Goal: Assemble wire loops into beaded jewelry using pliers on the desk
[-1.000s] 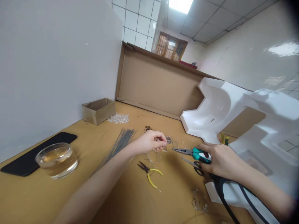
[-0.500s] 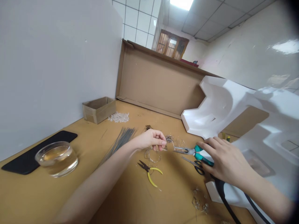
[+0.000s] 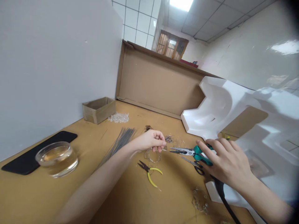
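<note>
My left hand (image 3: 156, 140) is closed in a pinch over the table, with a tiny bit of thin wire (image 3: 165, 148) showing at its fingertips. Beneath those fingers is a loop of silvery wire (image 3: 154, 159); whether it hangs from them or lies on the table I cannot tell. My right hand (image 3: 226, 160) grips green-handled needle-nose pliers (image 3: 190, 152), their jaws slightly parted and pointing at my left fingertips, a little apart from them. Below the pliers lie black-handled scissors (image 3: 198, 168). Yellow-handled cutting pliers (image 3: 149, 172) rest open under my left hand.
A bundle of grey wires (image 3: 120, 141) lies left of centre, near clear beads (image 3: 118, 117) and a small cardboard box (image 3: 99, 110). A glass bowl of liquid (image 3: 57, 159) stands on the left beside a black slab (image 3: 21, 161). White foam packing (image 3: 217, 105) fills the right.
The pliers have shifted slightly left, and their jaws have parted a little. The bent wire end seen between them and my left fingers no longer shows. My left hand has stayed put.
</note>
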`<action>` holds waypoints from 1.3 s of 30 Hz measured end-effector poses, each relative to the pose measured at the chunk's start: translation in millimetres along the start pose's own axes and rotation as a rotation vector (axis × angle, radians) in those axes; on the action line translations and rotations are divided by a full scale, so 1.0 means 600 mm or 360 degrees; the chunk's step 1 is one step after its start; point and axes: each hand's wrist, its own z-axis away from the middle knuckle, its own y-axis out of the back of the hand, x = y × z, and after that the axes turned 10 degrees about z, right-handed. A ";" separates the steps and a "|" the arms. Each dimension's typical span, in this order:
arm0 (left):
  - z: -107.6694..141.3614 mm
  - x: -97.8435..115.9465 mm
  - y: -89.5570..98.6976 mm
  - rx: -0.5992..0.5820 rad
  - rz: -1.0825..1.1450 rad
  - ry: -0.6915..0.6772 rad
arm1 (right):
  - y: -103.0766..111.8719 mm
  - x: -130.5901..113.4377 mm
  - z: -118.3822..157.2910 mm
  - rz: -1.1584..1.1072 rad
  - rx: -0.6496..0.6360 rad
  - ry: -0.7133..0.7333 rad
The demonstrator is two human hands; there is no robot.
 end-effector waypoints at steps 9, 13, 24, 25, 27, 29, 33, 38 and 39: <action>0.000 0.004 -0.003 0.0113 -0.0119 -0.0015 | -0.009 -0.013 0.028 -0.0144 0.0016 0.0126; -0.003 -0.001 -0.006 0.0099 -0.0068 0.0006 | -0.009 -0.022 0.031 -0.0055 -0.0046 0.0174; -0.004 -0.016 -0.011 -0.0111 0.0136 0.0060 | -0.013 -0.027 0.020 0.0029 -0.0017 0.0184; -0.004 -0.015 -0.012 -0.0113 0.0145 0.0067 | -0.014 -0.028 0.018 0.0033 -0.0026 0.0197; -0.004 -0.013 -0.013 -0.0108 0.0151 0.0083 | -0.016 -0.029 0.016 0.0043 -0.0035 0.0210; -0.004 -0.012 -0.015 -0.0111 0.0145 0.0098 | -0.017 -0.030 0.015 0.0052 -0.0031 0.0210; -0.005 -0.013 -0.016 -0.0117 0.0143 0.0122 | -0.017 -0.032 0.013 0.0050 -0.0019 0.0226; -0.006 -0.018 -0.019 -0.0087 0.0113 0.0155 | -0.014 -0.035 0.012 -0.0004 -0.0009 0.0254; -0.006 -0.018 -0.020 -0.0074 0.0103 0.0159 | -0.014 -0.035 0.012 -0.0007 -0.0010 0.0258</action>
